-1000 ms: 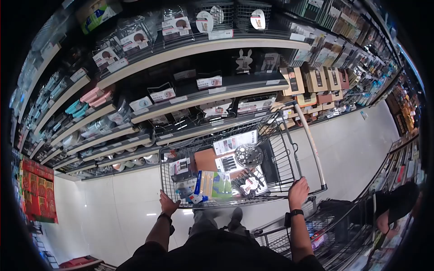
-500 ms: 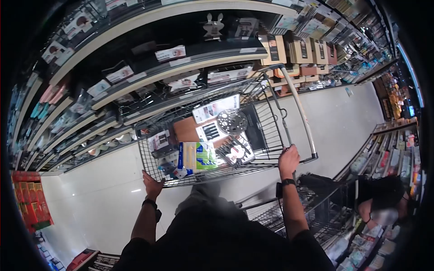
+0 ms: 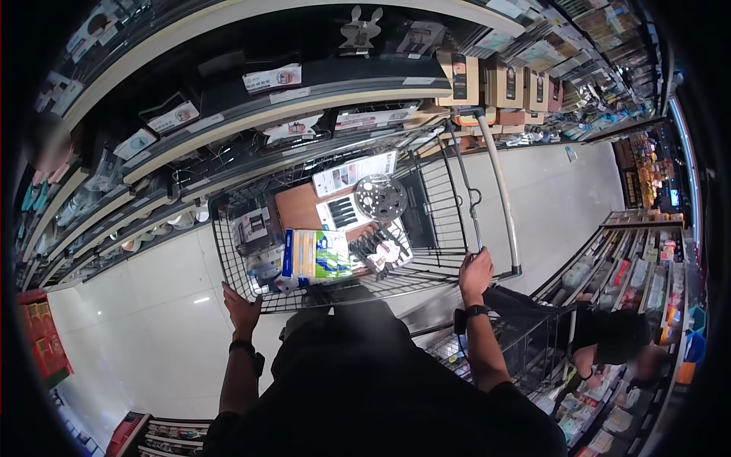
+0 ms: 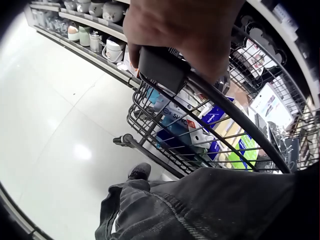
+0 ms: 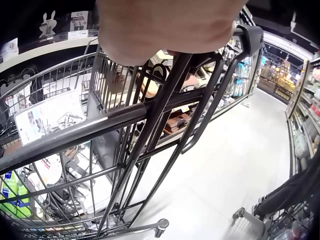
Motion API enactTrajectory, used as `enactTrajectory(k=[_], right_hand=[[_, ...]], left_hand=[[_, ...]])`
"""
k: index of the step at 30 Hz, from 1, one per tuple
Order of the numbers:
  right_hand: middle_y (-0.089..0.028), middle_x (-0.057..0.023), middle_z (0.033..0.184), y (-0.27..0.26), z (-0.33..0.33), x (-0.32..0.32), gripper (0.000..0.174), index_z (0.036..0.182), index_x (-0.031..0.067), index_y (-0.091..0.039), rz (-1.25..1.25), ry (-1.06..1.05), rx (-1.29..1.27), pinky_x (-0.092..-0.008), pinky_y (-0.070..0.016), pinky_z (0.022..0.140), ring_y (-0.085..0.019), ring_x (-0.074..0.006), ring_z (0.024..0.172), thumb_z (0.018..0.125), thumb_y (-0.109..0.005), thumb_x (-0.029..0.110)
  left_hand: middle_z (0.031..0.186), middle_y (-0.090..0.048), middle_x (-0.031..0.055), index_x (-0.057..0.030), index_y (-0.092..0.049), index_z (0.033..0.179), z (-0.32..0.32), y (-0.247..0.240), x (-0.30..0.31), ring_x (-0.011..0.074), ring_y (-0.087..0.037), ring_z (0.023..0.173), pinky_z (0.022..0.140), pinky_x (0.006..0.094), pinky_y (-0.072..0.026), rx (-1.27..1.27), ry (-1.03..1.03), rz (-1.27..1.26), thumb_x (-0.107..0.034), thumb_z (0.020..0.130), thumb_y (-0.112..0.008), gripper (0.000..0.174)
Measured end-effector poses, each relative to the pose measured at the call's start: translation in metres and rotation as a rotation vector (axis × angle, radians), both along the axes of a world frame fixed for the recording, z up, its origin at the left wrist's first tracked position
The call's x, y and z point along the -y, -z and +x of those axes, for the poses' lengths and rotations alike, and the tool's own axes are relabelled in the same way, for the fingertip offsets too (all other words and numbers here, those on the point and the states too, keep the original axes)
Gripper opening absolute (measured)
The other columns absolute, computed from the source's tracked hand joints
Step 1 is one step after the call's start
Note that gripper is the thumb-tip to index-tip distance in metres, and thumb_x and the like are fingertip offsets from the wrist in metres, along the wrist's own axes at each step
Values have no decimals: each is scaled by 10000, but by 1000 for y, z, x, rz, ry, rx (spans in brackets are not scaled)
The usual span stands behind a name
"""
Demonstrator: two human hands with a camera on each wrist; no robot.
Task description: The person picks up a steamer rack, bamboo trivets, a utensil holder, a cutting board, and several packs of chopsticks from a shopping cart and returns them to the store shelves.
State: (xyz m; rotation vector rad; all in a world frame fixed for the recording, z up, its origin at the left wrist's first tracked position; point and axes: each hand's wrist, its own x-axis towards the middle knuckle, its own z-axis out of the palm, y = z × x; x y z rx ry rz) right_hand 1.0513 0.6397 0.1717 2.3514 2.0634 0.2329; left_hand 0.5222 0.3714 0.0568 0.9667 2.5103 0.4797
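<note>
A wire shopping cart stands crosswise before the body. My left hand grips its near left corner; in the left wrist view that hand lies over the black corner piece. Near the handle end, my right hand holds the dark side frame, and the right wrist view shows this hand over the bars. Inside the cart lie a yellow, blue and green pack, a round perforated black item, a brown board, a white card pack and boxed goods.
Stocked shelves run along the cart's far side. Another person leans beside a second cart at right, by more shelves. Pale floor extends left and beyond the handle. Red packages stand far left.
The cart and both hands have shifted left in the head view, with the hands keeping their places on it. The shelves have shifted too, and the person at right appears farther left.
</note>
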Motion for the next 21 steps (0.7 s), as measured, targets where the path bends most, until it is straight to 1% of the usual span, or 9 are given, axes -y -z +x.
enactTrajectory(k=[4,9,11,15,16,17,19,20,21], right_hand=[[-412,-249,1392,-17,-15,2,539,1345,-49,-406,260,-202,-173,-549,-235,1140,-390,-419,1299,864,-606,88],[-559,-252,1204,29,-81,-26,384,1232,-63,-509,-147,-321,-882,-455,-390,1007,-509,-396,1167,924,-572,158],[-583,-263,1147,79,-101,-57,371,1187,-62,-542,-81,-392,-842,-433,-411,989,-542,-386,1137,959,-543,231],[-660,-177,966,199,-110,-132,542,1135,-75,-580,-489,295,-1035,-383,-521,789,-649,-285,881,939,-603,430],[-662,-127,916,243,-97,-146,500,1102,-14,-617,-769,485,-1453,-393,-513,695,-634,-238,800,910,-642,447],[-648,-97,893,223,-113,-146,453,1083,38,-629,-722,659,-1755,-384,-504,692,-622,-227,799,877,-690,437],[-657,-94,913,208,-129,-153,459,1081,50,-627,-632,705,-1629,-391,-509,697,-631,-238,813,827,-757,409],[-657,-94,913,200,-134,-155,459,1081,50,-627,-645,699,-1632,-391,-509,697,-631,-238,813,827,-757,409],[-666,-101,946,191,-139,-154,465,1088,56,-626,-641,757,-1623,-406,-520,726,-642,-248,842,809,-777,397]], left_hand=[[1452,-296,287,37,-17,1504,6,7,-5,457,-396,1241,1041,511,-386,-18,-46,-60,-262,737,-820,1150],[1433,-309,291,34,-19,1504,-1,6,-7,482,-400,1249,1047,520,-384,64,-94,-99,-258,734,-827,1153],[1416,-317,295,36,-10,1505,-8,29,5,482,-409,1253,1057,521,-377,71,-88,-80,-223,729,-833,1161],[1362,-359,284,71,-154,1472,-5,3,-6,426,-492,1188,992,455,-461,295,-287,-109,-174,753,-806,1001],[1358,-367,282,83,-243,1436,1,-2,-2,407,-521,1149,958,433,-489,193,-236,-69,-153,763,-793,901],[1343,-389,267,77,-271,1425,8,-7,6,379,-532,1139,941,427,-496,32,-69,-1,-124,787,-765,832],[1349,-404,245,70,-282,1425,26,-22,11,349,-541,1138,965,433,-475,173,-126,47,-89,807,-738,784],[1367,-406,227,63,-290,1426,38,-29,13,333,-536,1147,1003,440,-438,-108,47,54,-64,812,-727,764],[1383,-391,234,48,-297,1430,38,-29,20,376,-488,1210,1055,458,-392,114,-17,52,-77,814,-736,767]])
